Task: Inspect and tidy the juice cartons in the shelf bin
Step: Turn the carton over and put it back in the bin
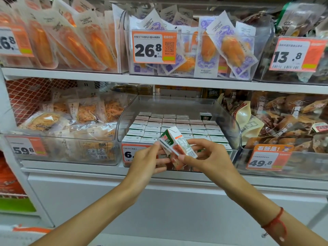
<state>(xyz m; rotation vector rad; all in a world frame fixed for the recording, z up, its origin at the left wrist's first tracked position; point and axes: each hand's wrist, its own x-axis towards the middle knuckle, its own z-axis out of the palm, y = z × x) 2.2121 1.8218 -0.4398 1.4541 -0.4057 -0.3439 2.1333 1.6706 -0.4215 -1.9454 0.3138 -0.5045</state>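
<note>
A small juice carton (177, 142), green and white with a straw stuck along its side, is held tilted in front of the clear shelf bin (229, 121). My left hand (147, 160) pinches its left edge from below. My right hand (207, 155) grips its lower right end with curled fingers. Inside the bin, several rows of matching cartons (170, 126) stand upright and packed tight, white tops showing. One darker carton (205, 115) stands apart at the bin's back right.
Clear bins of bagged snacks flank the juice bin: shredded food packs (79, 121) on the left, brown packets (284, 121) on the right. Orange price tags (269, 157) hang on the bin fronts. An upper shelf (159, 79) carries more bins overhead.
</note>
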